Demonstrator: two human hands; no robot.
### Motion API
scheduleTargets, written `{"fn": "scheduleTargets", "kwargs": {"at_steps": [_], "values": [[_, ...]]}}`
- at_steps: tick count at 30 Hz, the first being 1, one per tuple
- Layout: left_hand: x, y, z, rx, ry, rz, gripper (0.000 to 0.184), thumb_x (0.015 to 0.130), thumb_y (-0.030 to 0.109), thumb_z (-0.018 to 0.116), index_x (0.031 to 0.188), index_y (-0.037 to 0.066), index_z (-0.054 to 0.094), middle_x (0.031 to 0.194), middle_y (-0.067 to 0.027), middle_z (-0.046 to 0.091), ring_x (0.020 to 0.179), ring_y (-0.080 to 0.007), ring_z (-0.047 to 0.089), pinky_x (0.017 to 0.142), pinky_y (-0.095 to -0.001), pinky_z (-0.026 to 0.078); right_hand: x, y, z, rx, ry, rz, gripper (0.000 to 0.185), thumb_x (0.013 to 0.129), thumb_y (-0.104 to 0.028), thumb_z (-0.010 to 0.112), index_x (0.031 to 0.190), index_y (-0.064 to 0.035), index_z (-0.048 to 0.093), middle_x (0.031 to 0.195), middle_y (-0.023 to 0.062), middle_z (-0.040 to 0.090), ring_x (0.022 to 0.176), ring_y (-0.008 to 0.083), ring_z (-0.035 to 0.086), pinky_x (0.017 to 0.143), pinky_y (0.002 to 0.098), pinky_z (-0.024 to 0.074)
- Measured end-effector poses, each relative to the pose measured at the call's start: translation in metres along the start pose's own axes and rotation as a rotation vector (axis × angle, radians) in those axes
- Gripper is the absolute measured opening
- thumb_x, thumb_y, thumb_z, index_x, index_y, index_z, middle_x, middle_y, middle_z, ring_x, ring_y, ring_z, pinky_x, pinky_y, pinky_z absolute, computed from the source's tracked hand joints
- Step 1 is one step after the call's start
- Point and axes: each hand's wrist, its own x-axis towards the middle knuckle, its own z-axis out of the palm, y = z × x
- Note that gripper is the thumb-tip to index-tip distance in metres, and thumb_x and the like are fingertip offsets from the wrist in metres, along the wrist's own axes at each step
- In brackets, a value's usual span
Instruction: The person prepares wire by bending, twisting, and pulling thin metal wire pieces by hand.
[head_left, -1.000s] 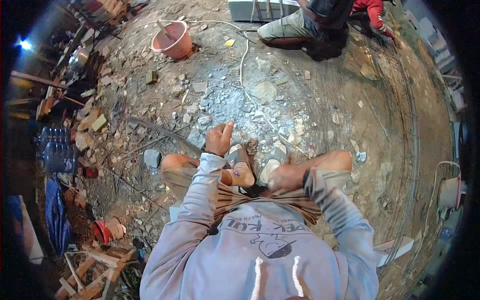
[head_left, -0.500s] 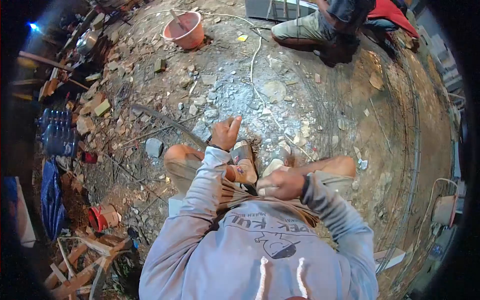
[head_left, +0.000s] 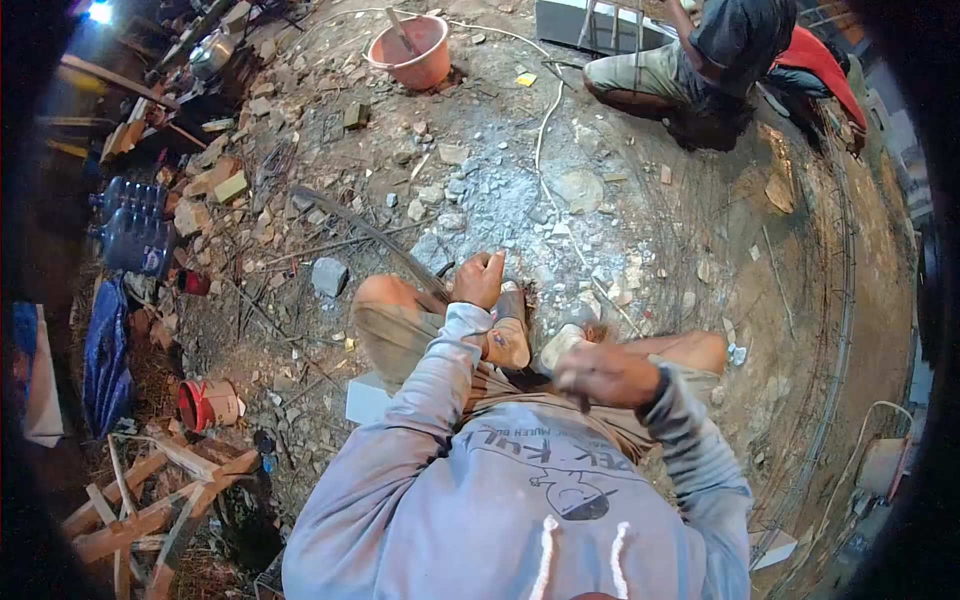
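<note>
Between the knees (head_left: 386, 291), left hand (head_left: 478, 281), fingers curled closed, thumb out; right hand (head_left: 608, 376) blurred, fingers unclear.

1. Dark strip (head_left: 375, 234): long, narrow, slightly curved; lies diagonally on the ground (head_left: 725, 215), near end running in just beside the left hand (head_left: 480, 279); material cannot be determined.
2. Rubble (head_left: 510, 190): pale grey, powder mixed with broken fragments; spread loosely, ahead of the same hand.
</note>
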Motion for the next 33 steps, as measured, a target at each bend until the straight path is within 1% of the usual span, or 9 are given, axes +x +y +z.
{"fn": "scheduleTargets", "kwargs": {"at_steps": [3,9,13,19,23,24,27,31,33], "values": [[-0.004,-0.002,0.004,0.068,-0.066,-0.089,0.045,0.081,0.044,0.046,0.078,0.003,0.063,0.079,-0.027,0.059,0.076,-0.0444,0.056,0.068,-0.0502,0.042,-0.001,0.0,-0.024,-0.529,0.448,-0.005,0.015,0.082,-0.018,0.053,0.091,-0.0056,0.056,0.079,0.0145,0.059,0.071,0.0333,0.06,0.059,0.0379,0.047],[-0.003,0.013,0.007,-0.07,-0.157,0.065,0.044,0.079,0.043,0.048,0.076,0.001,0.061,0.076,-0.0268,0.059,0.076,-0.043,0.056,0.07,-0.0479,0.043,-0.02,-0.007,-0.026,-0.678,0.881,-0.257,0.016,0.083,-0.012,0.05,0.095,-0.0029,0.055,0.075,0.0177,0.058,0.067,0.0366,0.058,0.056,0.0394,0.0449],[-0.011,0.067,0.01,-0.089,-0.087,0.014,0.042,0.076,0.039,0.051,0.071,-0.001,0.06,0.071,-0.0248,0.058,0.07,-0.0424,0.056,0.065,-0.0465,0.044,-0.078,-0.012,-0.068,-0.856,1.228,0.25,0.018,0.081,-0.013,0.05,0.096,-0.004,0.055,0.076,0.0191,0.058,0.067,0.0383,0.057,0.057,0.0435,0.044],[-0.006,0.07,0.041,0.006,-0.241,-0.06,0.038,0.075,0.035,0.047,0.077,0.001,0.064,0.079,-0.0276,0.06,0.08,-0.0435,0.057,0.075,-0.0474,0.045,-0.153,0.031,-0.057,-1.074,0.901,0.678,0.017,0.079,-0.007,0.048,0.092,-0.0056,0.058,0.077,0.0204,0.058,0.069,0.0401,0.055,0.059,0.0477,0.0427],[-0.028,0.099,0.031,-0.054,-0.224,0.026,0.04,0.077,0.038,0.048,0.075,0.001,0.061,0.081,-0.0272,0.059,0.078,-0.0439,0.055,0.068,-0.0492,0.043,-0.223,0.058,-0.049,-0.671,0.464,0.752,0.018,0.075,-0.012,0.055,0.09,-0.0042,0.059,0.077,0.0205,0.058,0.072,0.04,0.055,0.064,0.0436,0.0445],[-0.021,0.092,0.04,0.0,-0.138,0.247,0.038,0.077,0.038,0.05,0.074,0.002,0.061,0.078,-0.0258,0.059,0.076,-0.0427,0.056,0.067,-0.0479,0.043,-0.216,0.042,-0.042,-0.533,0.302,0.596,0.016,0.075,-0.011,0.054,0.089,-0.0043,0.059,0.075,0.0196,0.058,0.069,0.0386,0.056,0.063,0.0419,0.0451],[-0.001,0.11,0.026,-0.082,-0.14,0.061,0.036,0.077,0.037,0.052,0.074,0.002,0.061,0.073,-0.0242,0.059,0.072,-0.0414,0.057,0.065,-0.0469,0.044,-0.185,-0.018,-0.02,-0.096,0.06,0.261,0.014,0.079,-0.012,0.052,0.088,-0.0026,0.058,0.07,0.0163,0.057,0.064,0.0329,0.057,0.06,0.0369,0.0459],[0.013,0.102,0.029,-0.084,-0.062,0.028,0.038,0.076,0.038,0.053,0.071,0.001,0.06,0.07,-0.0225,0.059,0.07,-0.0409,0.057,0.063,-0.0452,0.044,-0.195,-0.034,-0.009,0.123,0.439,0.133,0.016,0.081,-0.014,0.052,0.088,-0.001,0.058,0.071,0.0146,0.058,0.067,0.0304,0.058,0.06,0.0359,0.0456],[0.017,0.094,0.03,-0.128,0.039,0.098,0.038,0.078,0.035,0.054,0.069,-0.001,0.058,0.064,-0.0204,0.058,0.061,-0.0342,0.058,0.058,-0.0414,0.042,-0.184,-0.028,-0.015,0.293,0.915,0.222,0.017,0.081,-0.014,0.051,0.089,0.0,0.057,0.073,0.0147,0.058,0.07,0.0305,0.058,0.06,0.0355,0.0453]]}}
